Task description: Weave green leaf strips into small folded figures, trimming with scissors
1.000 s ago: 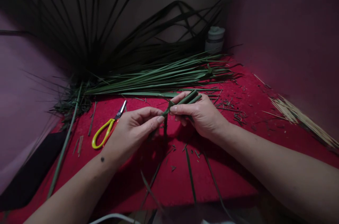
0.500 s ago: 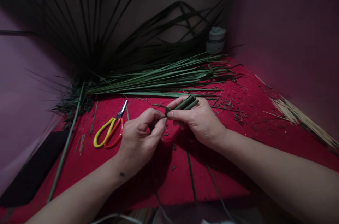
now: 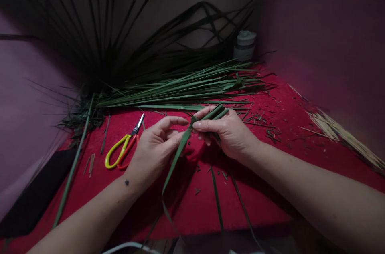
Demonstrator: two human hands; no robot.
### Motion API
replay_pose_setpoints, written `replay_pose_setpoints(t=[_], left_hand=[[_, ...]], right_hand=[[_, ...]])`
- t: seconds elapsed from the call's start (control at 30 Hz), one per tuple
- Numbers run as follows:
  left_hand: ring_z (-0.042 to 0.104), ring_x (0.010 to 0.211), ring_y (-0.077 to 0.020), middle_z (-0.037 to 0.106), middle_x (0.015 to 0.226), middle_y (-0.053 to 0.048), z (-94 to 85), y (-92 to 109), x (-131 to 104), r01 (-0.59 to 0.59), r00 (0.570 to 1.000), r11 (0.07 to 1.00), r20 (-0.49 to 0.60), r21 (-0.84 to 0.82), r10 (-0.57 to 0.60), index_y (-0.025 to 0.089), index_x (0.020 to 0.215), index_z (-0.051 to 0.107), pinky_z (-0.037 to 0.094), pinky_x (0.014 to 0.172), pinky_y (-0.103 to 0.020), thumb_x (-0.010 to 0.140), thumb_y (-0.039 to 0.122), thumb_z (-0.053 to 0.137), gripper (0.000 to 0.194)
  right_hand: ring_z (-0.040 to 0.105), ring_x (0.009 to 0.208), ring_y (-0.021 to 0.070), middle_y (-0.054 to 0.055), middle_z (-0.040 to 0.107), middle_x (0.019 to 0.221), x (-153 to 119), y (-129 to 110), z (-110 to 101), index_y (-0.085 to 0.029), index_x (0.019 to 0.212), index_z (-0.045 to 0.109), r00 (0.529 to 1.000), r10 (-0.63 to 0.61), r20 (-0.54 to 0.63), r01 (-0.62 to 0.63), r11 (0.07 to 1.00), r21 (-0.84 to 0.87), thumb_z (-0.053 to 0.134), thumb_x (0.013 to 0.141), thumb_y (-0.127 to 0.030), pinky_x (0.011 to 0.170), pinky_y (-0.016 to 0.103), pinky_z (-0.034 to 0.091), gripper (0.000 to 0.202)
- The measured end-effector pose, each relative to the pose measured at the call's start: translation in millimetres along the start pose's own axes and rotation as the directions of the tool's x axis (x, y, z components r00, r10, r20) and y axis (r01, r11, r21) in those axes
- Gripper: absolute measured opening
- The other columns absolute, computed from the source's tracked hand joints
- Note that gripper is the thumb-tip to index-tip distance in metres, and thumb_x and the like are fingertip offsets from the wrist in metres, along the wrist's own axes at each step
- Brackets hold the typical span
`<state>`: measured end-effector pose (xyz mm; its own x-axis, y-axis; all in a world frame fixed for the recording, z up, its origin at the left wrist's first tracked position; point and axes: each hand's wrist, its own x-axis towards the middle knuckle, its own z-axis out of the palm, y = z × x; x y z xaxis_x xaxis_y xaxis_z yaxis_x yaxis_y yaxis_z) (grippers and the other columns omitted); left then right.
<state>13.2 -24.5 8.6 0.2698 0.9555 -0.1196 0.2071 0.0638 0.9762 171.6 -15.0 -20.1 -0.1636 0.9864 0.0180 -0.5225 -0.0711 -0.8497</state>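
My right hand (image 3: 233, 134) is closed around a folded green leaf bundle (image 3: 212, 113), thumb on top near its left end. From that end a long flat leaf strip (image 3: 175, 161) hangs down toward the table's front edge. My left hand (image 3: 155, 152) is beside the bundle's left end, with index finger and thumb apart. The strip passes across the left thumb tip and does not look pinched. Left of that hand lie scissors (image 3: 126, 146) with one yellow and one red handle, blades pointing away.
Behind my hands a pile of long green leaves (image 3: 180, 87) spans the red tabletop (image 3: 258, 202). A lidded container (image 3: 245, 45) stands at the back. Thin pale sticks (image 3: 345, 136) lie at right, a dark flat object (image 3: 39, 194) at left. Leaf scraps (image 3: 272, 134) are scattered about.
The left thumb and index finger have parted from their pinch at the bundle's end. The leaf strip now shows hanging in front of the left thumb. The right hand keeps its hold.
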Motion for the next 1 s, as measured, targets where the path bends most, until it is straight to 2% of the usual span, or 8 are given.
replay_pose_setpoints(t=[0.1, 0.2, 0.47, 0.53, 0.67, 0.77, 0.83, 1.0], left_hand=[[0.052, 0.059, -0.0112, 0.059, 0.067, 0.001, 0.3, -0.1, 0.7, -0.121, 0.989, 0.969, -0.057, 0.217, 0.136, 0.02, 0.079, 0.063, 0.039, 0.054, -0.022, 0.075, 0.026, 0.063, 0.007], [0.052, 0.071, -0.0136, 0.058, 0.075, -0.001, -1.2, -0.9, -0.4, -0.262, 0.954, 0.869, -0.021, 0.419, 0.298, 0.018, 0.075, 0.062, 0.04, 0.065, -0.024, 0.079, 0.024, 0.058, 0.008], [0.051, 0.064, -0.0124, 0.058, 0.071, -0.001, -9.5, -3.4, -4.2, -0.383, 0.921, 0.728, 0.179, 0.569, 0.345, 0.018, 0.079, 0.057, 0.04, 0.061, -0.023, 0.084, 0.019, 0.048, 0.01], [0.053, 0.066, -0.0132, 0.059, 0.073, -0.002, -10.3, -3.5, -2.5, -0.372, 0.928, 0.743, 0.188, 0.557, 0.323, 0.018, 0.078, 0.056, 0.041, 0.062, -0.023, 0.083, 0.02, 0.048, 0.01], [0.055, 0.068, -0.0153, 0.06, 0.072, -0.002, -8.9, -2.1, -0.2, -0.285, 0.959, 0.825, 0.133, 0.488, 0.252, 0.018, 0.073, 0.057, 0.042, 0.064, -0.025, 0.08, 0.024, 0.052, 0.01], [0.056, 0.069, -0.0155, 0.058, 0.069, -0.001, -6.8, -0.3, -1.3, -0.25, 0.968, 0.84, 0.128, 0.481, 0.215, 0.017, 0.071, 0.056, 0.042, 0.064, -0.025, 0.08, 0.024, 0.052, 0.012], [0.055, 0.068, -0.0148, 0.057, 0.069, 0.0, -5.8, 0.6, -2.5, -0.239, 0.971, 0.846, 0.144, 0.477, 0.193, 0.017, 0.072, 0.055, 0.041, 0.063, -0.024, 0.08, 0.024, 0.052, 0.012], [0.05, 0.065, -0.0123, 0.052, 0.065, 0.002, -5.3, 0.1, -4.7, -0.184, 0.976, 0.905, 0.178, 0.383, 0.123, 0.017, 0.072, 0.054, 0.039, 0.06, -0.022, 0.081, 0.026, 0.053, 0.013]], right_hand=[[0.046, 0.037, 0.0075, -0.004, 0.056, 0.048, -0.9, 1.7, 0.8, -0.014, 0.072, 0.062, 1.0, 0.011, 0.02, -0.011, 1.0, 0.009, 0.071, 0.061, -0.016, 0.037, 0.02, 0.035, 0.014], [0.046, 0.037, 0.0076, -0.004, 0.055, 0.047, -1.6, 2.2, 2.1, -0.014, 0.072, 0.063, 0.999, 0.031, 0.013, -0.031, 0.999, 0.007, 0.072, 0.06, -0.015, 0.037, 0.02, 0.035, 0.015], [0.048, 0.042, 0.0087, -0.002, 0.057, 0.049, -4.7, 2.8, 5.4, -0.013, 0.07, 0.066, 0.997, 0.071, 0.01, -0.071, 0.997, 0.014, 0.071, 0.056, -0.014, 0.041, 0.021, 0.036, 0.014], [0.048, 0.042, 0.0086, -0.002, 0.057, 0.049, -4.1, 3.8, 4.4, -0.013, 0.069, 0.066, 0.996, 0.083, 0.013, -0.084, 0.996, 0.04, 0.071, 0.055, -0.013, 0.04, 0.021, 0.036, 0.015], [0.043, 0.038, 0.0064, -0.004, 0.054, 0.048, -2.5, 4.0, 2.3, -0.013, 0.07, 0.065, 0.99, 0.12, 0.069, -0.124, 0.99, 0.065, 0.071, 0.058, -0.017, 0.036, 0.019, 0.03, 0.014], [0.035, 0.034, 0.0044, -0.005, 0.047, 0.042, -2.2, 3.1, 2.3, -0.013, 0.059, 0.061, 0.988, 0.119, 0.1, -0.121, 0.993, 0.008, 0.069, 0.062, -0.023, 0.032, 0.019, 0.02, 0.014], [0.034, 0.033, 0.0044, -0.005, 0.044, 0.04, -2.4, 2.8, 2.9, -0.013, 0.053, 0.059, 0.989, 0.121, 0.08, -0.119, 0.993, -0.023, 0.069, 0.062, -0.024, 0.031, 0.019, 0.019, 0.018], [0.04, 0.034, 0.0056, -0.003, 0.05, 0.042, -3.8, 3.1, 4.0, -0.012, 0.057, 0.062, 0.992, 0.127, -0.007, -0.127, 0.992, -0.012, 0.071, 0.059, -0.023, 0.032, 0.019, 0.025, 0.015]])
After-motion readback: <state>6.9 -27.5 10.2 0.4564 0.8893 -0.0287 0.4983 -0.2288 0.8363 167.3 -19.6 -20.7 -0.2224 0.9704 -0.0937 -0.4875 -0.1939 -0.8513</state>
